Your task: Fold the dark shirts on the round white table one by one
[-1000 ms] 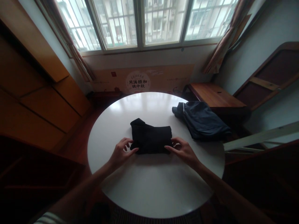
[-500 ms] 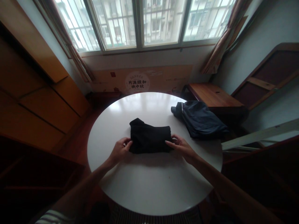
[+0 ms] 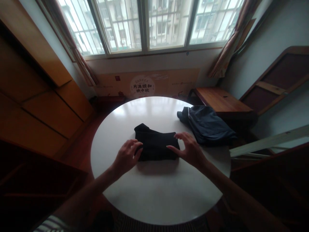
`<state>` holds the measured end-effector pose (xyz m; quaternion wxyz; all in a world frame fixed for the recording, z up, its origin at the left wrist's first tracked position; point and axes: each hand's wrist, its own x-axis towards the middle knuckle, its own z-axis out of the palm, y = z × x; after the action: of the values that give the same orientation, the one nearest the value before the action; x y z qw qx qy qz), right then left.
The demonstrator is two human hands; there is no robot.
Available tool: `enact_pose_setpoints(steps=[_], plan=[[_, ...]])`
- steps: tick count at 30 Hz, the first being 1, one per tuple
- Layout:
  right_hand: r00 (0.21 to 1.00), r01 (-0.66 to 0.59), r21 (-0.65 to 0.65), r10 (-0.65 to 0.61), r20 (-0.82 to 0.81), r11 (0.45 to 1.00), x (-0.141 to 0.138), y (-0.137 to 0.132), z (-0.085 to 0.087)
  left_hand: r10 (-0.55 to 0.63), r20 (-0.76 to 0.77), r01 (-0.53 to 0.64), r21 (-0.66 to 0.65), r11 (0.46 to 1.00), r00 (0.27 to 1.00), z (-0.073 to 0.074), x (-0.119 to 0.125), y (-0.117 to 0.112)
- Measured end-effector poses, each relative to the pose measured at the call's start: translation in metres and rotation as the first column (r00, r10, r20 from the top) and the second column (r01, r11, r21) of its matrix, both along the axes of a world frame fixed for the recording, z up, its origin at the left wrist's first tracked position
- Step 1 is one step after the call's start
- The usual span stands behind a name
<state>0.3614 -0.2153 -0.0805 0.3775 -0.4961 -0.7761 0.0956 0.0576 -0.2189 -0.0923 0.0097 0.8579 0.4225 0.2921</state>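
A folded black garment (image 3: pixel 156 145) lies on the round white table (image 3: pixel 154 190), its exact kind not clear. One corner of it sticks out at the far left. My left hand (image 3: pixel 126 156) is over its left end, thumb and fingers curved with a gap between them. At the right end my right hand (image 3: pixel 189 149) is spread, the thumb over the cloth and the fingers near the far corner. Neither hand grips the fabric. Beyond my right hand a dark blue garment (image 3: pixel 210 125) lies loosely folded at the table's right edge.
Behind the table on the right stands a low wooden table (image 3: pixel 224 100). Wooden cabinets (image 3: pixel 48 119) line the left side. A printed banner (image 3: pixel 169 80) runs under the barred window (image 3: pixel 166 25). A pale slanted board (image 3: pixel 270 140) is close to the table's right edge.
Both hands have let go of the black garment's ends and moved slightly inward over it. The right hand's fingers have spread wider. The garment stays nearly in place.
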Motion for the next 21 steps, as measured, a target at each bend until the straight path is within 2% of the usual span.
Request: enact_pose_setpoints(steps=[2, 3, 4, 6, 9, 12, 14, 16, 19, 20, 21], plan=[[0.955, -0.227, 0.018, 0.219, 0.202, 0.974, -0.016, -0.002, 0.005, -0.250, -0.189, 0.263, 0.045, 0.964, 0.950, -0.001, 0.011, 0.002], [0.910, -0.307, -0.017, 0.298, 0.289, 0.952, -0.022, -0.003, 0.002, -0.322, -0.267, 0.342, 0.033, 0.939, 0.908, -0.004, 0.014, 0.003], [0.869, -0.343, -0.052, 0.337, 0.362, 0.938, -0.028, -0.004, -0.002, -0.348, -0.322, 0.375, 0.021, 0.927, 0.880, -0.007, 0.014, 0.004], [0.823, -0.314, -0.091, 0.319, 0.469, 0.945, -0.032, -0.007, -0.016, -0.321, -0.362, 0.355, 0.031, 0.934, 0.875, -0.016, 0.007, 0.005], [0.797, -0.237, -0.095, 0.249, 0.550, 0.967, -0.028, -0.009, -0.034, -0.298, -0.346, 0.338, 0.059, 0.939, 0.890, -0.026, -0.009, 0.004], [0.786, -0.229, -0.086, 0.236, 0.571, 0.970, -0.025, -0.010, -0.035, -0.331, -0.275, 0.369, 0.097, 0.925, 0.903, -0.022, -0.013, 0.003], [0.799, -0.274, -0.090, 0.278, 0.533, 0.958, -0.030, -0.009, -0.027, -0.370, -0.195, 0.391, 0.077, 0.917, 0.908, -0.007, -0.007, 0.005], [0.842, -0.334, -0.115, 0.350, 0.410, 0.936, -0.038, -0.009, -0.015, -0.400, -0.077, 0.402, 0.006, 0.916, 0.913, 0.019, 0.001, 0.011], [0.921, -0.363, -0.225, 0.385, 0.059, 0.904, -0.050, -0.010, 0.010, -0.364, 0.099, 0.377, -0.219, 0.900, 0.926, 0.073, 0.009, 0.031], [0.924, -0.382, -0.278, 0.374, -0.083, 0.882, -0.053, -0.010, 0.020, -0.338, 0.143, 0.367, -0.328, 0.871, 0.930, 0.091, 0.011, 0.041], [0.905, -0.420, -0.329, 0.361, -0.227, 0.846, -0.055, -0.009, 0.029, -0.314, 0.185, 0.364, -0.443, 0.820, 0.931, 0.107, 0.011, 0.053]])
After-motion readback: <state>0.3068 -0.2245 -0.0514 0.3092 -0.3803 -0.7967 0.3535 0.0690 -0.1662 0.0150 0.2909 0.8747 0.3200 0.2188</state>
